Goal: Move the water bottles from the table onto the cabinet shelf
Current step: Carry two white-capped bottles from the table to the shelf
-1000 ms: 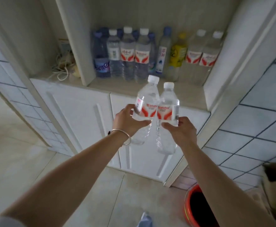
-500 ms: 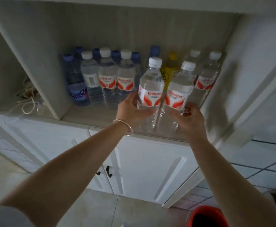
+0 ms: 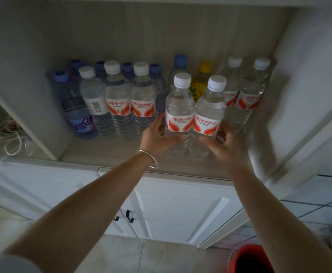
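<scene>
The left hand grips one water bottle low on its body, and the right hand grips a second bottle the same way; the two touch side by side between the hands. Both stand upright over the front of the cabinet shelf, probably to be set down together. Just beyond the hands, rows of bottles fill the back, leaving only this front gap.

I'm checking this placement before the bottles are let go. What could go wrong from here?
The two held bottles touch each other, so letting go with the left hand or right hand unevenly could topple both. Pushed deeper, they might knock the yellow-capped bottle right behind them.
</scene>
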